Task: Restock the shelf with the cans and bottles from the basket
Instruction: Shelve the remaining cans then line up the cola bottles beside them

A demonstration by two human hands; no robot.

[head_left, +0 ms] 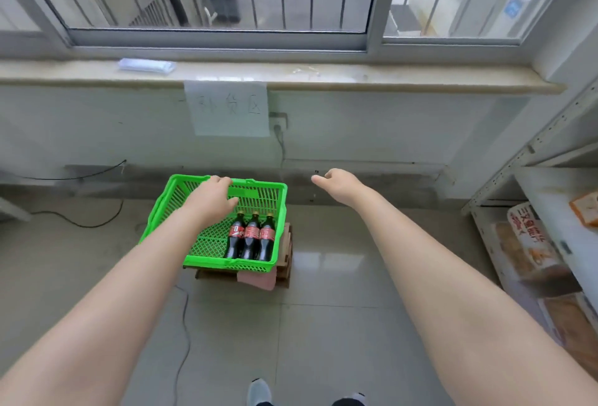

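Three bottles [250, 237] of dark cola (red labels, yellowish caps) are seen laid side by side against the right wall of a green plastic-lattice basket [161, 208], which is set on stacked cardboard [287, 253]. The left hand [213, 192] is held over the basket's far-left corner, up and left of the bottles, fingers loosely bent, nothing gripped. The right hand [336, 180] is extended beyond the basket's right edge, relaxed, holding nothing. A white metal shelf [517, 159] is seen at right.
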